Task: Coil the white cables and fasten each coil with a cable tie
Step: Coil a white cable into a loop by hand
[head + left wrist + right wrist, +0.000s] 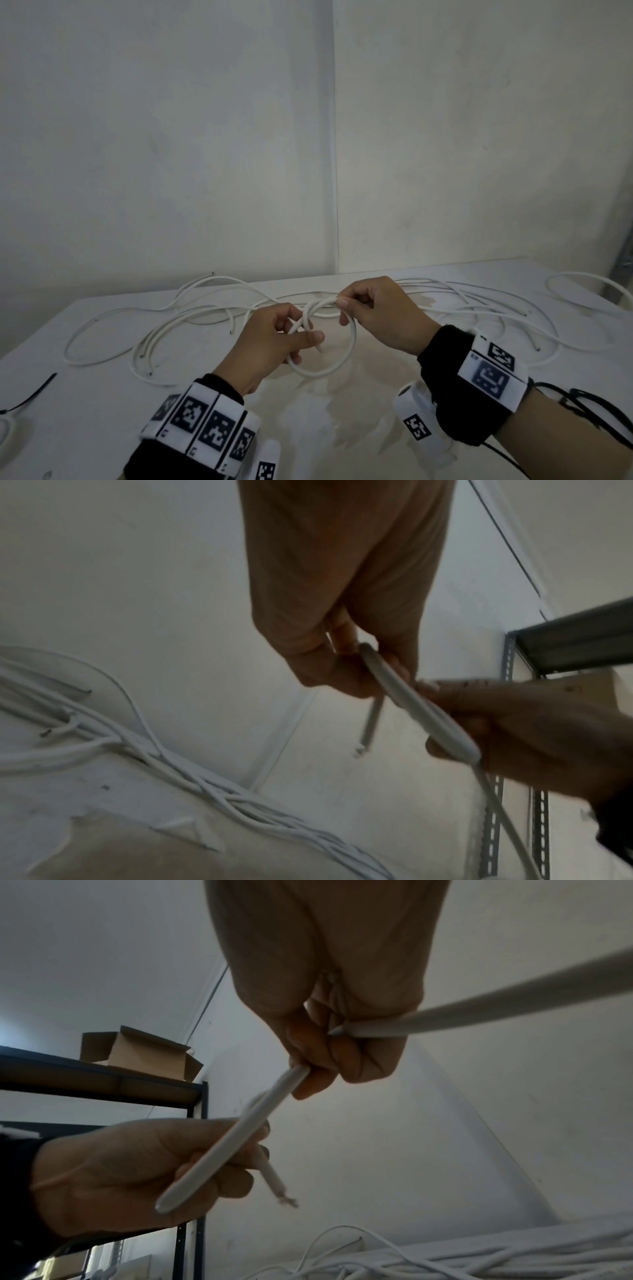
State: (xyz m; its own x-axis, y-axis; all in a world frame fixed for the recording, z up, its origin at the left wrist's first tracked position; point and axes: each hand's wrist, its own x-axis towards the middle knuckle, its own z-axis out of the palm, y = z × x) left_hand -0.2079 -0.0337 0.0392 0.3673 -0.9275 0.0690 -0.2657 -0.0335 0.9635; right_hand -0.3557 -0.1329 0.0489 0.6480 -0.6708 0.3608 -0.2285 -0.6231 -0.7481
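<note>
A white cable coil hangs between both hands above the white table. My left hand pinches the coil's left side, where the strands cross and a short cut end sticks out. My right hand grips the coil's top between thumb and curled fingers. In the left wrist view the left hand holds the cable and its free end points down. In the right wrist view the right hand holds the cable, and the left hand grips it lower.
Several loose white cables lie spread across the back of the table, more at the right. A black cable tie lies at the table's left edge. A metal shelf with a cardboard box stands beside the table.
</note>
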